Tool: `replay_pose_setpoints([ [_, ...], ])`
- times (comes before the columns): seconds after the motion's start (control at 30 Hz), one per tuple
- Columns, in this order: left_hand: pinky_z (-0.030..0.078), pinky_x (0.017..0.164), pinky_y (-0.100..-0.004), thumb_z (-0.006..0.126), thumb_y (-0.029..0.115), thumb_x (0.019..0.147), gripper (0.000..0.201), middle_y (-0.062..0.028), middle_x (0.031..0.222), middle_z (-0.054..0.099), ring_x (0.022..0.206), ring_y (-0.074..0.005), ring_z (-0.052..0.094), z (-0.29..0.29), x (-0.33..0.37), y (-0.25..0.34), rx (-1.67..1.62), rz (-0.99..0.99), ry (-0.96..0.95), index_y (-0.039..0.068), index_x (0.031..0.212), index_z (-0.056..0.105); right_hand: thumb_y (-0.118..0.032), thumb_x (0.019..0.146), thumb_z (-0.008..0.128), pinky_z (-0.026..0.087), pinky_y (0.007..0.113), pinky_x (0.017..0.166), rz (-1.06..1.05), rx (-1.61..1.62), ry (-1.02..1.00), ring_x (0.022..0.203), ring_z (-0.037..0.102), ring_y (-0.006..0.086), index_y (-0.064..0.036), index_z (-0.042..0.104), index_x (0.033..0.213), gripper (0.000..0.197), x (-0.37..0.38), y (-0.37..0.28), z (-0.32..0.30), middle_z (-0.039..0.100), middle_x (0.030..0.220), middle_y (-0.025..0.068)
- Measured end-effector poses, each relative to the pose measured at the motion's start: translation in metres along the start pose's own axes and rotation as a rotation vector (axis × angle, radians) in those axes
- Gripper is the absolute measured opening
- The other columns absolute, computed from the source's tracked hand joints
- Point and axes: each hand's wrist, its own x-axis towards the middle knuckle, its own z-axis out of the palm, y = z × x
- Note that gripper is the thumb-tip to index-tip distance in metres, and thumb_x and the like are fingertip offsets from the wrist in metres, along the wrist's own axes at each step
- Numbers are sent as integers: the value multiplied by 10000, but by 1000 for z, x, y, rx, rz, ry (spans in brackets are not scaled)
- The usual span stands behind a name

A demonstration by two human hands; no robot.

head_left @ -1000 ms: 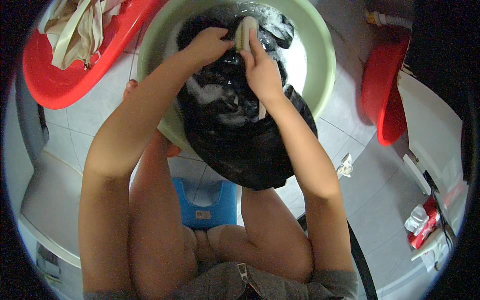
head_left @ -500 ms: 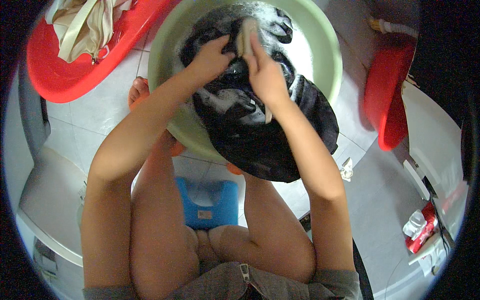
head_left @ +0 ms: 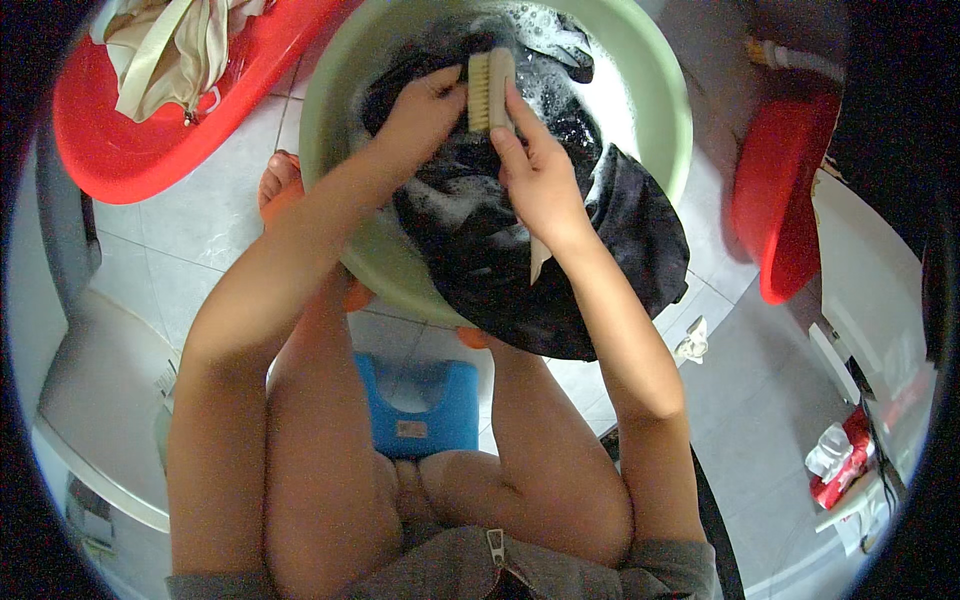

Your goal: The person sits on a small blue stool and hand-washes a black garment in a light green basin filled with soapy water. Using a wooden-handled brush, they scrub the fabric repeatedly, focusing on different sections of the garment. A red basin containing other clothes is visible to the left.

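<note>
A scrubbing brush with a pale body is in my right hand, its cream bristles turned left. My left hand is closed at the wet black cloth, with its fingertips close to the bristles. White suds cover parts of the cloth, which lies in a pale green basin and hangs over the near right rim. Below my right wrist a pale strip shows against the cloth; I cannot tell what it belongs to.
At the upper left a red basin holds cream fabric. Another red basin leans at the right. A blue plastic stool is between my legs. Crumpled tissue lies on the tiles, and a red package is at the lower right.
My right hand has turned the brush so its bristles now show facing left. My left hand stays almost in place at the cloth.
</note>
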Motion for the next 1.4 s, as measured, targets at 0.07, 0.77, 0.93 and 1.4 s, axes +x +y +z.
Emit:
replay_pose_setpoints([
  [0.07,474,799,-375,525,144,860,259,-154,1026,635,895,-315,614,5,-5,-8,338,184,123,41,1081,614,-204,907,535,489,391,819,-45,-93,42,956,591,400,-173,397,1368,482,-3,-12,-2,598,1009,274],
  [0.77,519,707,-455,406,106,874,233,-181,1005,550,856,-352,607,29,-26,-6,1126,249,-106,8,1047,526,-177,878,503,510,504,612,-209,-838,-173,677,632,404,-222,367,1373,515,16,-7,-36,630,722,231],
  [0.93,517,714,-455,418,95,859,220,-177,1013,552,865,-348,607,35,-21,-5,1191,318,-89,10,1026,532,-253,902,489,504,480,595,-132,-979,-51,684,637,375,-264,347,1367,486,67,-1,-8,643,733,187],
  [1.4,451,820,-465,521,59,795,371,-202,998,518,950,-395,541,18,-22,-21,661,295,-51,30,1164,523,-232,888,514,485,517,547,-164,-708,-36,612,610,407,-210,311,1393,544,10,15,-15,612,657,217],
])
